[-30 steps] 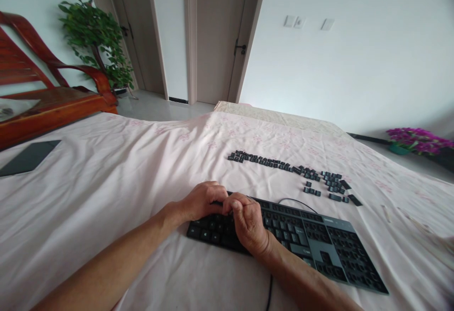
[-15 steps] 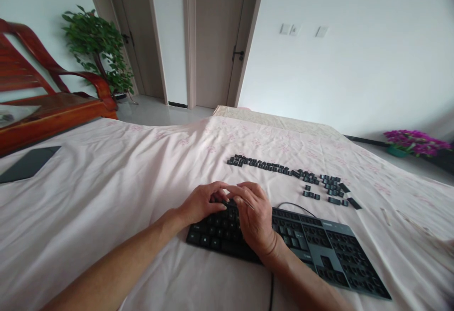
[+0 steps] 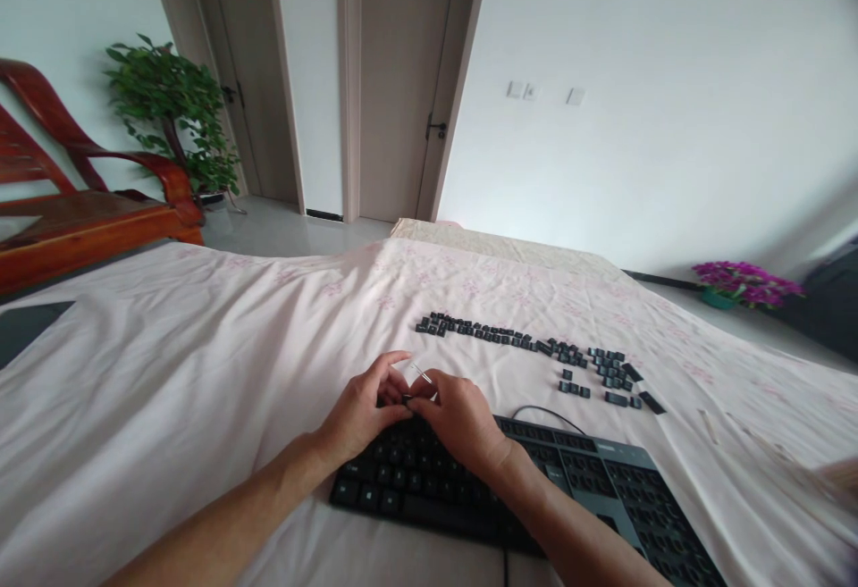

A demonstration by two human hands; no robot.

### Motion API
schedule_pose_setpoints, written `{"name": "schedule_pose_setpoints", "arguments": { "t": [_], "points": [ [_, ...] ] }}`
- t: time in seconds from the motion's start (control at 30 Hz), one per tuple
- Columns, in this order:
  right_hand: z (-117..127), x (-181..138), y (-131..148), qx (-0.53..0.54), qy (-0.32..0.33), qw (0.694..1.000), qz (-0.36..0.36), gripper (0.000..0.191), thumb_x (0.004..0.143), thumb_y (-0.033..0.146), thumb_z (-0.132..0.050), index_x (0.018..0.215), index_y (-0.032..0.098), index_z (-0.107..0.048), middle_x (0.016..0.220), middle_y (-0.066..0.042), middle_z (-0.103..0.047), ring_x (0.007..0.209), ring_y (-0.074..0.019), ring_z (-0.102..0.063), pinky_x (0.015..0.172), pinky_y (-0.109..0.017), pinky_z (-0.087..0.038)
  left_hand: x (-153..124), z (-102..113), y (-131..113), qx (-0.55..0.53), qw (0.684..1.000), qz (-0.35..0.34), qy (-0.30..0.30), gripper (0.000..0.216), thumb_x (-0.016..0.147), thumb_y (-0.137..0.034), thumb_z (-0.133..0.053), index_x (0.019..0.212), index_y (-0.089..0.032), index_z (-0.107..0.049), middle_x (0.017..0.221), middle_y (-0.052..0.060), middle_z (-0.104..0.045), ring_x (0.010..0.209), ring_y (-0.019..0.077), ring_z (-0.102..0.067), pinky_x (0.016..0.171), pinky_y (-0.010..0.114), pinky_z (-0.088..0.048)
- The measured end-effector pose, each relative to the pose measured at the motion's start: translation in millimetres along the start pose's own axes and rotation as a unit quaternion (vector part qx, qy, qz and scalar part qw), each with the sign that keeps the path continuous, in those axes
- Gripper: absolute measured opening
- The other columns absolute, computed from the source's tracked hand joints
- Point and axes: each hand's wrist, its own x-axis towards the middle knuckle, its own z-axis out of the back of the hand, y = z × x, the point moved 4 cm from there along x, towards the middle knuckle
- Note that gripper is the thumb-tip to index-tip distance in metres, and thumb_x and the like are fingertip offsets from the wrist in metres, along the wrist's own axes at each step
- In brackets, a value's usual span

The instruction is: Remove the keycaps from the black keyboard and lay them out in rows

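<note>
A black keyboard (image 3: 576, 489) lies on a pale pink sheet (image 3: 201, 373), its cable looping behind it. My left hand (image 3: 362, 408) and my right hand (image 3: 456, 417) meet over the keyboard's far left corner. The right hand pinches a thin metal tool (image 3: 422, 373) that sticks up between the fingers. Against it, the left hand's fingertips are pinched on something small and dark that I cannot make out. A row of several loose black keycaps (image 3: 529, 341) lies on the sheet beyond the keyboard.
A dark flat pad (image 3: 27, 328) lies at the sheet's left edge. A red wooden chair (image 3: 87, 203) and a potted plant (image 3: 167, 113) stand at the back left by the doors. Purple flowers (image 3: 744, 281) sit at the right.
Both hands have lifted from the keys and drawn together at the keyboard's far left corner, and the thin tool now shows. The view has tilted up and shifted.
</note>
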Motion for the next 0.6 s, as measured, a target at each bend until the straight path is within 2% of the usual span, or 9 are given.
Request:
{"name": "schedule_pose_setpoints", "arguments": {
  "t": [0.13,0.23,0.37,0.43,0.6],
  "points": [
    [6,15,-15,0.042,0.012,0.999,-0.008,0.008,0.074,0.027,-0.064,0.079,0.022,-0.068,0.075,0.001,-0.07,0.069,-0.0148,-0.062,0.06,-0.022,-0.038,0,-2,-1,0.009,1.0,0.006,0.003,0.073,0.069,-0.01,-0.065,0.134,-0.029,-0.035,0.101,0.0,-0.059,0.076,0.0114,-0.06,0.075,0.027,-0.05],
    [20,39,-42,0.061,-0.04,0.997,-0.033,0.013,0.075,0.031,-0.062,0.08,0.021,-0.068,0.075,0.0,-0.07,0.066,-0.014,-0.061,0.06,-0.022,-0.039,1,-3,-3,0.044,0.999,0.004,-0.005,0.07,0.071,-0.01,-0.062,0.133,-0.029,-0.037,0.107,0.001,-0.059,0.078,0.0114,-0.061,0.076,0.028,-0.05],
    [39,76,-86,0.003,-0.108,0.988,-0.114,0.014,0.072,0.03,-0.063,0.081,0.022,-0.07,0.076,0.0,-0.07,0.07,-0.0154,-0.061,0.059,-0.023,-0.038,2,-4,-2,0.083,0.997,-0.001,-0.003,0.06,0.075,-0.01,-0.056,0.13,-0.027,-0.042,0.1,0.001,-0.061,0.074,0.0104,-0.061,0.076,0.027,-0.05],
    [42,88,-103,-0.023,-0.118,0.981,-0.153,0.016,0.073,0.032,-0.062,0.083,0.024,-0.071,0.078,0.0,-0.07,0.07,-0.0154,-0.062,0.058,-0.022,-0.037,3,-4,-1,0.095,0.995,-0.003,-0.006,0.057,0.076,-0.011,-0.055,0.13,-0.026,-0.043,0.097,0.0,-0.061,0.073,0.0102,-0.06,0.075,0.027,-0.05],
    [36,99,-120,-0.048,-0.121,0.973,-0.191,0.018,0.073,0.033,-0.062,0.085,0.025,-0.072,0.083,-0.001,-0.07,0.075,-0.0168,-0.062,0.06,-0.023,-0.038,3,-3,-1,0.11,0.994,-0.01,-0.005,0.052,0.077,-0.013,-0.053,0.127,-0.025,-0.046,0.096,0.001,-0.061,0.075,0.0111,-0.06,0.076,0.027,-0.05]
  ]
}}
